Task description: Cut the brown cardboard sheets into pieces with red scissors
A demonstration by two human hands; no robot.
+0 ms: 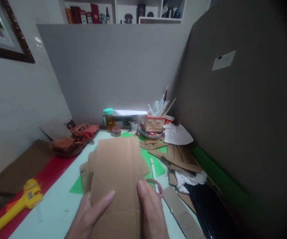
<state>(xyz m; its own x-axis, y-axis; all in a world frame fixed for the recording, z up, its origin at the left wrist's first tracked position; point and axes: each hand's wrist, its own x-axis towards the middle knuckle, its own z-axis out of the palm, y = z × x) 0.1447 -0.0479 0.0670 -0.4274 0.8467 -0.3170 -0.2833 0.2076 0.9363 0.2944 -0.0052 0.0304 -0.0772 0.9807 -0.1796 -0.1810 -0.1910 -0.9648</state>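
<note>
In the head view, the card (116, 179) is in the middle, just over the worktop (56, 209), held from both sides. The left hand (90, 212) pinches it, with the thumb flat on top and the other fingers out of sight. The right hand (153, 210) grips the right edge, thumb by the rim; its other fingers are hidden too.

The card could bend in the wrong place if the thumbs push too hard, as it has a long line near its right side and one across it low down. It could also slip or twist if one hand lets go first. If the right hand swings out, it could bump the pink ring (161, 189) or the white pen (153, 171) just beside it, and the pen might roll.

Bits of brown scrap (180, 156) crowd the right side, with crumpled tissue (189, 181) and a shiny black thing (210, 205) near them, so there is little room there. Green paper (158, 167) lies under some of the mess. At the back, a jar (109, 122) and a pot of sticks (154, 123) could tip if knocked. The yellow tool (30, 196) is well apart on the left.
</note>
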